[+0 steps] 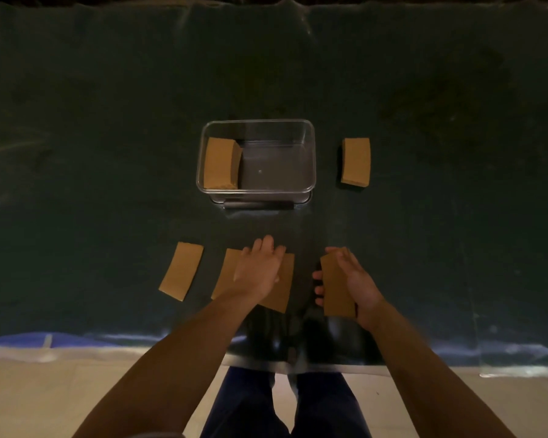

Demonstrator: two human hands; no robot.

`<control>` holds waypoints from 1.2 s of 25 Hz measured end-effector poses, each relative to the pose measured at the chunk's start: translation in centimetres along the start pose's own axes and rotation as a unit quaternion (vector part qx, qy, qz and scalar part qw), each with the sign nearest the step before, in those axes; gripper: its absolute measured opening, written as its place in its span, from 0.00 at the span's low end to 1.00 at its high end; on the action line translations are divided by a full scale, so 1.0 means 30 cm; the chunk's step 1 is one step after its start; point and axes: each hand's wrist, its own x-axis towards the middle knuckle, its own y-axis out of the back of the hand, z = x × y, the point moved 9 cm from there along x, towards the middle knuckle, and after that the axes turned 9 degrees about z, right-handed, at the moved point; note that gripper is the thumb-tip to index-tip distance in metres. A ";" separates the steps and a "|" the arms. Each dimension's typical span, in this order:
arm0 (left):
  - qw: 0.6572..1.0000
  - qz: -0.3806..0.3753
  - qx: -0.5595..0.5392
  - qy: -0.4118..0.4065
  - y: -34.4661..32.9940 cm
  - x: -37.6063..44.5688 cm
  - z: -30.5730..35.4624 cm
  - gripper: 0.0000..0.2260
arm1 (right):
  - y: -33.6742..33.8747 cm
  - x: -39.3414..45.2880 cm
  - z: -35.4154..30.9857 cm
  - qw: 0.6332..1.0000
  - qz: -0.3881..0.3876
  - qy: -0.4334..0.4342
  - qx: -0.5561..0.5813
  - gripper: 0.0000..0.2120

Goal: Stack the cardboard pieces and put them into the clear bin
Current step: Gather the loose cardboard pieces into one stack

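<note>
A clear bin [310, 153] stands mid-table with a stack of brown cardboard pieces [219, 163] in its left half. Another cardboard stack [356, 161] lies on the cloth right of the bin. Near me, a single piece [181, 270] lies at the left. My left hand [257, 269] rests flat, fingers spread, on a cardboard piece [282, 287] beside another piece [227, 270] partly under it. My right hand [355, 279] grips a cardboard stack [336, 284] held just above the table, thumb on one side and fingers on the other.
A dark green cloth [108, 153] covers the table. Its front edge [76, 346] runs just below my forearms, with pale floor beyond. My legs show under the edge.
</note>
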 end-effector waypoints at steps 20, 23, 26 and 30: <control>0.991 -0.069 -0.017 0.112 0.023 -0.079 -0.301 0.14 | -0.047 -0.029 0.054 1.000 0.004 -0.010 -0.013 0.14; 0.983 -0.126 -0.069 0.111 0.048 -0.092 -0.293 0.16 | -0.071 -0.042 0.051 0.999 -0.015 -0.020 -0.034 0.16; 0.944 -0.196 -0.247 0.094 0.094 -0.096 -0.218 0.11 | -0.131 -0.062 0.045 0.994 -0.046 -0.005 -0.099 0.20; 0.840 -0.173 -0.509 0.075 0.206 -0.078 -0.066 0.12 | -0.219 -0.085 0.054 0.984 -0.133 -0.038 -0.113 0.32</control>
